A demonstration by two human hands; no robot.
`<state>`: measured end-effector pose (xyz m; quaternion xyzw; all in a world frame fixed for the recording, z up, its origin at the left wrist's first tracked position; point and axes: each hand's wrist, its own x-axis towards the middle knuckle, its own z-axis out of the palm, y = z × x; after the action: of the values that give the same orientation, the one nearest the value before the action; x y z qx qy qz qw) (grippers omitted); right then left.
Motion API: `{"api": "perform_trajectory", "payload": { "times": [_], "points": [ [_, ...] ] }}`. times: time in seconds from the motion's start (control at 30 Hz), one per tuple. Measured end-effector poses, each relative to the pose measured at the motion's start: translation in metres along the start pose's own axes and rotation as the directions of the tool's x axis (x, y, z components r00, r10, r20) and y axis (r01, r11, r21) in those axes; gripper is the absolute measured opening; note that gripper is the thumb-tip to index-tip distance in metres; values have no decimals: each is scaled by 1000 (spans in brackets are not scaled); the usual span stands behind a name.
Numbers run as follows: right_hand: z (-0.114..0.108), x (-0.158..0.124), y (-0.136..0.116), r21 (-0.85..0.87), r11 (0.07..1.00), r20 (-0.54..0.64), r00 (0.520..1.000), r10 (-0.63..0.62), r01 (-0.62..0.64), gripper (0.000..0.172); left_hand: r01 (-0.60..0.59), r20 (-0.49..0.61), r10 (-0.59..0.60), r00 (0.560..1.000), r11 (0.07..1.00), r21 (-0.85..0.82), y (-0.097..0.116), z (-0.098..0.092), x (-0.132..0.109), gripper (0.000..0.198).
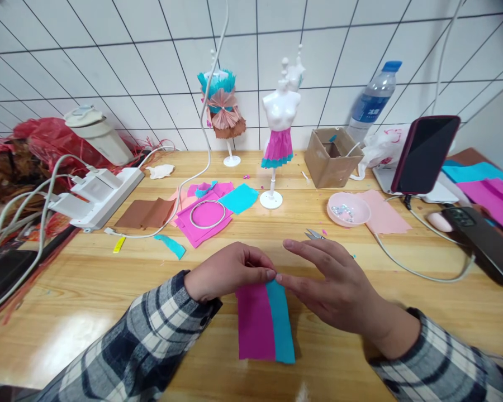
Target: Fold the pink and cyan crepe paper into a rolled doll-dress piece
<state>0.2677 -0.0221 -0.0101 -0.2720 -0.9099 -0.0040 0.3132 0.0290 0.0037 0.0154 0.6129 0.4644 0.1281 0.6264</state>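
My left hand [237, 272] pinches the upper edge of a magenta and blue crepe paper strip [256, 326], which hangs down toward the table. The blue band runs along its right side. My right hand [335, 282] is beside it with fingers stretched and spread, a fingertip at the strip's top corner by the left thumb. Partly hidden behind the right hand lies a pair of scissors [314, 234], only the blades showing. Farther back stands a small white mannequin [281, 109] in a pleated magenta skirt [278, 146] with a blue hem.
Another mannequin in a paper dress [223, 106] stands by the tiled wall. Around the table are paper sheets [201, 229], a pink bowl [349, 209] of small shiny pieces, a cardboard box [333, 159], a propped phone [426, 153], a bottle [373, 100] and a power strip [103, 195] with cables.
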Motion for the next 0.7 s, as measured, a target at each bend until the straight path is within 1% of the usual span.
{"api": "perform_trajectory", "payload": {
  "times": [0.1,0.17,0.3,0.37,0.43,0.5,0.53,0.6,0.7],
  "points": [
    [1,-1,1,-12,1000,4,1000,5,-5,39,-18,-29,18,999,1000,16,1,2,0,24],
    [1,-2,1,-1,1000,4,1000,7,-7,40,-28,-29,28,999,1000,6,1,4,0,24],
    [3,-4,3,21,1000,8,1000,-19,19,42,-38,-47,38,998,999,-11,3,6,1,23],
    [3,-4,3,49,999,-27,1000,-3,5,39,-29,-64,30,998,1000,1,3,7,2,22],
    [4,-4,2,121,990,-79,994,77,-67,35,-18,-99,22,995,999,46,2,9,3,21],
    [6,-2,0,225,954,-93,970,224,-199,29,-21,-141,37,989,994,109,0,11,6,20],
    [7,0,-1,281,919,-65,950,305,-276,26,-32,-163,56,985,989,148,-2,13,7,20],
    [10,4,-3,361,832,52,900,433,-421,23,-61,-201,109,974,970,235,-4,17,9,21],
    [15,10,-6,371,731,229,820,525,-572,20,-92,-243,196,950,919,384,-8,22,12,20]
  ]
}}
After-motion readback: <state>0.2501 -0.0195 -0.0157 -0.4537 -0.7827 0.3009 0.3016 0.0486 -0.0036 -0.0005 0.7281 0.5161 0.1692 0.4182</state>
